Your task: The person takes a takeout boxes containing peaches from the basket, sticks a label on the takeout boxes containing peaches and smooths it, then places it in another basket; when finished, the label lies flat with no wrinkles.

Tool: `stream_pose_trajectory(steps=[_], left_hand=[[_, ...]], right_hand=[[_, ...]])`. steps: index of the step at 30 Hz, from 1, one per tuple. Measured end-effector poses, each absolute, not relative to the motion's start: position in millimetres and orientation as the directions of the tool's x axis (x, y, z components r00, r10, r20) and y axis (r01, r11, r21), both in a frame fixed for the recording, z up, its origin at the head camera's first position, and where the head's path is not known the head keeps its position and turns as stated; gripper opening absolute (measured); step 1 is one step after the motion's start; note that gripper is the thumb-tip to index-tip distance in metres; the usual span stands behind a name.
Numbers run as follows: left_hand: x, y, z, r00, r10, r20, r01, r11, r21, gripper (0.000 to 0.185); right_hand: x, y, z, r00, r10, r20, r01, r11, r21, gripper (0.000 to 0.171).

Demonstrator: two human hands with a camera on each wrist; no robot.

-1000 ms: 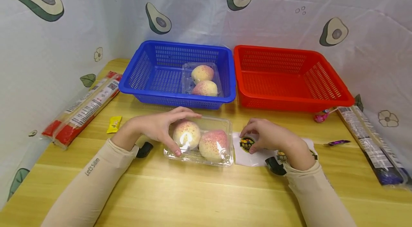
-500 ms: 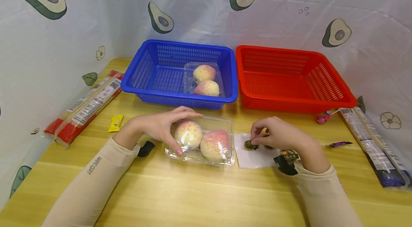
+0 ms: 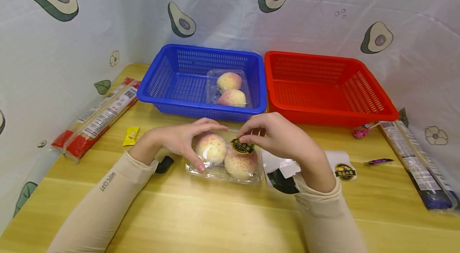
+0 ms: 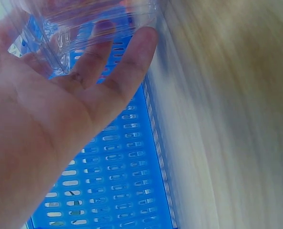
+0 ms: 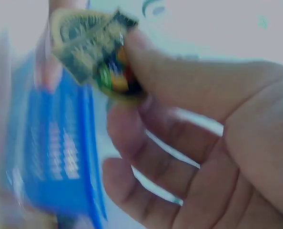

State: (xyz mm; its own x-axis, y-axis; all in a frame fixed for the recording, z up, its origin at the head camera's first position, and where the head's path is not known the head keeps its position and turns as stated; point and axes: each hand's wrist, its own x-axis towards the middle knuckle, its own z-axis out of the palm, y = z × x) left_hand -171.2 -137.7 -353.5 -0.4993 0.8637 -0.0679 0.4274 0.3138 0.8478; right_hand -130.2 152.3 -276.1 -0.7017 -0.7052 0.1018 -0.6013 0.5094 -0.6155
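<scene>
Clear clamshell box (image 3: 230, 157) on worktop (image 3: 215, 213), 2 peaches inside. Left hand (image 3: 179, 139) grips box's left end. Right hand (image 3: 276, 135) pinches round sticker (image 3: 242, 146) over lid. Blue basket (image 3: 161, 81) holds 2nd box w/ 2 peaches; red basket (image 3: 323, 85) behind, right.

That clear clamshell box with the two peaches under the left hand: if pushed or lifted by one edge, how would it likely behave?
The clamshell box looks like thin clear plastic, so it would probably flex when lifted by one edge. The two peaches fill it, so it is likely heavy for such a flimsy shell. Its glossy walls may be slippery; the left hand grips it from both sides, thumb in front.
</scene>
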Motion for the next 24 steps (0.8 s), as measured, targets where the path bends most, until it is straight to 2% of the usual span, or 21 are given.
stream_pose_trajectory(steps=[7,13,19,24], left_hand=[[-171,-138,-355,-0.497,0.864,-0.074,0.425,0.317,0.848,0.109],[-172,-140,-354,-0.488,0.872,-0.051,0.451,0.301,0.84,0.107],[-173,-139,-354,-0.49,0.87,-0.055,0.45,0.306,0.839,0.108],[-172,-138,-356,-0.497,0.864,-0.078,0.417,0.317,0.852,0.108]], right_hand=[[-137,127,-293,-0.676,-0.731,0.094,-0.623,0.498,-0.603,0.011],[-139,116,-304,-0.658,-0.74,0.14,-0.666,0.485,-0.567,0.012],[-136,109,-306,-0.704,-0.693,0.156,-0.665,0.565,-0.488,0.012],[-136,108,-309,-0.737,-0.665,0.121,-0.641,0.629,-0.44,0.011]])
